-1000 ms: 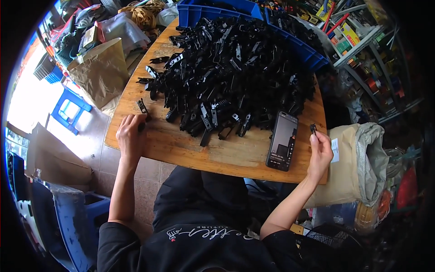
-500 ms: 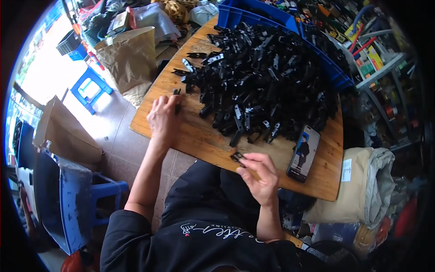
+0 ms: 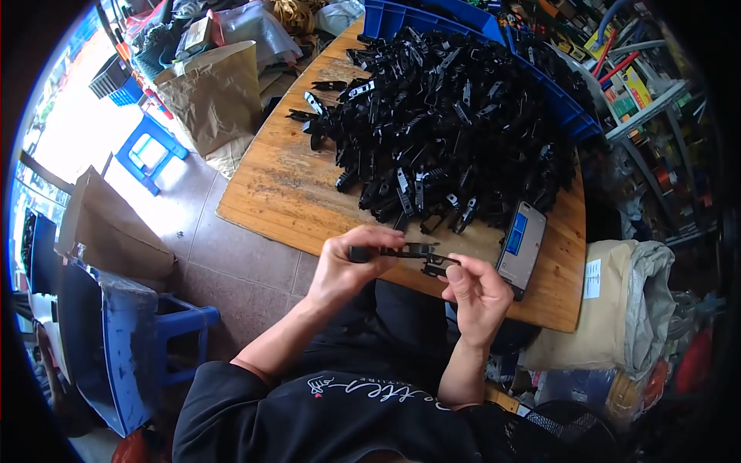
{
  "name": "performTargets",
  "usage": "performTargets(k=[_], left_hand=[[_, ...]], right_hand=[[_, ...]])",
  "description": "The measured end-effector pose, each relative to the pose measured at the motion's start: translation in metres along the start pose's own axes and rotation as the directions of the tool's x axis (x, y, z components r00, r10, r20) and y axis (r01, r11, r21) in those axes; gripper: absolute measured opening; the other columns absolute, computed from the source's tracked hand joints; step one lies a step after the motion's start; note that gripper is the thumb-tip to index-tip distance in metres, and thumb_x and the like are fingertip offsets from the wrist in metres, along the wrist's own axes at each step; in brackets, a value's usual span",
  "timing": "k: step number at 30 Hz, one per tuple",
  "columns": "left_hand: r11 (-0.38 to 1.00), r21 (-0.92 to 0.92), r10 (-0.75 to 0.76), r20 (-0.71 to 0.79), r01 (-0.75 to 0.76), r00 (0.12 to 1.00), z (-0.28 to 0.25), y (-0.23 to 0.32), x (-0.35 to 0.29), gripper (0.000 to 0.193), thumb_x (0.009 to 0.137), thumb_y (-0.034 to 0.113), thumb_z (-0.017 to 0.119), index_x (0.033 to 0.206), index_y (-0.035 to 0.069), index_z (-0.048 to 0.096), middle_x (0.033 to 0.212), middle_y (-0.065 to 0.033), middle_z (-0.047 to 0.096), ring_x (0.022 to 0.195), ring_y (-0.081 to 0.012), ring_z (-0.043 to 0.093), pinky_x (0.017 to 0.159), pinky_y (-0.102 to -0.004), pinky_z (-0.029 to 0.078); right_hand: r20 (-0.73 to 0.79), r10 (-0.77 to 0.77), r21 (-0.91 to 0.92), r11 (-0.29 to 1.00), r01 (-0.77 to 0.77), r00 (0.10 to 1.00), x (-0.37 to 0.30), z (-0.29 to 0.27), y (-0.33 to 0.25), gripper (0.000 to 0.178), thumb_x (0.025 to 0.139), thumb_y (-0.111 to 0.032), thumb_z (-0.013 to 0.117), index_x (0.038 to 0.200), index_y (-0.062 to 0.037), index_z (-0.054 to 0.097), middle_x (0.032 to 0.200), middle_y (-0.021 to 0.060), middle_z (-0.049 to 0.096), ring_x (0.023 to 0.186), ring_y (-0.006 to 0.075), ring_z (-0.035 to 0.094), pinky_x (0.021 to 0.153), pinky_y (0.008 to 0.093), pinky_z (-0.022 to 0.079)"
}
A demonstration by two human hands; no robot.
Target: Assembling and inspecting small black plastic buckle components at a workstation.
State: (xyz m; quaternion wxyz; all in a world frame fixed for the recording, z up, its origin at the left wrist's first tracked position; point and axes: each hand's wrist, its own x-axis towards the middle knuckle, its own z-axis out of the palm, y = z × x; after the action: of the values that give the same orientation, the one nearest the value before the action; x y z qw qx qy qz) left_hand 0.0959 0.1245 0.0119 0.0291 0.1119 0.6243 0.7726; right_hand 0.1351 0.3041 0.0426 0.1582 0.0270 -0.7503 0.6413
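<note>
My left hand (image 3: 343,266), closed, grips a long narrow black piece (image 3: 361,254) with a thick, rounded end. Its narrower end points right, toward my other hand. Between the thumb and fingers of my right hand (image 3: 480,297) is a small black slotted part (image 3: 434,268). The two black pieces meet or overlap over the table's front edge; whether they touch I cannot tell. Just beyond my hands rises a big heap of similar black parts (image 3: 455,116), some with shiny metal strips.
The wooden table (image 3: 270,185) carries the heap. A phone (image 3: 523,247) with a lit screen leans to the right of it. Blue crates (image 3: 559,104) stand along the back. Left are a brown paper bag (image 3: 212,96) and a blue stool (image 3: 150,154); a full sack (image 3: 583,339) sits at right.
My left hand has come from the table's left side to the middle, bringing the long black piece. My right hand has shifted slightly right with its small part. The phone's picture has changed.
</note>
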Motion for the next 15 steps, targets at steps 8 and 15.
performTargets(k=[8, 15], left_hand=[[0.993, 0.115, -0.008, 0.010, 0.007, 1.000, 0.017, -0.005, -0.004, 0.036, 0.070, -0.006, 0.065, 0.104, 0.003, 0.061, 0.095, -0.0065, 0.063, 0.083, -0.0126, 0.060, 0.075, -0.0216, 0.047], [0.897, 0.354, 0.263, 0.048, -0.263, 0.964, 0.025, -0.008, -0.004, 0.042, 0.069, -0.004, 0.065, 0.109, 0.005, 0.059, 0.094, -0.0083, 0.064, 0.081, -0.0147, 0.063, 0.072, -0.0251, 0.050]], right_hand=[[-0.021, 0.109, -0.052, 0.993, -0.110, 0.994, 0.004, -0.001, 0.003, 0.016, 0.082, -0.010, 0.063, 0.091, 0.0032, 0.062, 0.067, 0.0031, 0.060, 0.051, 0.0055, 0.053, 0.047, 0.0159, 0.043], [-0.004, 0.138, -0.143, 0.980, -0.137, 0.990, 0.006, 0.006, 0.007, 0.016, 0.080, -0.010, 0.066, 0.091, 0.0011, 0.063, 0.065, 0.0003, 0.059, 0.049, 0.0033, 0.049, 0.045, 0.0155, 0.039]])
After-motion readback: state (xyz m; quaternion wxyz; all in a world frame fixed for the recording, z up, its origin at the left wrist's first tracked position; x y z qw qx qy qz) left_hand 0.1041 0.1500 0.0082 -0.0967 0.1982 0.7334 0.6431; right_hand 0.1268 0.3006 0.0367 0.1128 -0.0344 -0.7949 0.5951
